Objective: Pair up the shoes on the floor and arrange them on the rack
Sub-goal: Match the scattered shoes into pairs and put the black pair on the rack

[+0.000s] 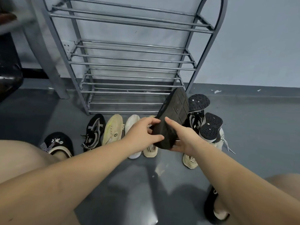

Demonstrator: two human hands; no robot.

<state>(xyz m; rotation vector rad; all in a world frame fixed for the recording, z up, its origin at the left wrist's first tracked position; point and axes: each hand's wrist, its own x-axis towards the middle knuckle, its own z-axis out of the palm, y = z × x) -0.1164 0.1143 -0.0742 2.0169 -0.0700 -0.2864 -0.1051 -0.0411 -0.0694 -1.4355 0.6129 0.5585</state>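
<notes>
A black shoe (173,114) is held above the floor with its dark sole turned up toward me and its toe pointing at the rack. My left hand (142,132) grips its heel end from the left; my right hand (181,135) holds it from the right and underneath. The grey metal rack (129,65) stands against the wall with bare shelves. On the floor in front of it lie a black patterned sneaker (94,130), a cream sneaker (113,129), a white shoe (132,122) and a beige sneaker (150,150) partly hidden by my hands.
Black-soled sneakers (209,125) are piled at the right of the rack, above a cream shoe (190,159). A black slipper with a bow (56,143) lies at the left by my knee. Another black slipper (215,207) lies near right. A grey post (47,51) stands left of the rack.
</notes>
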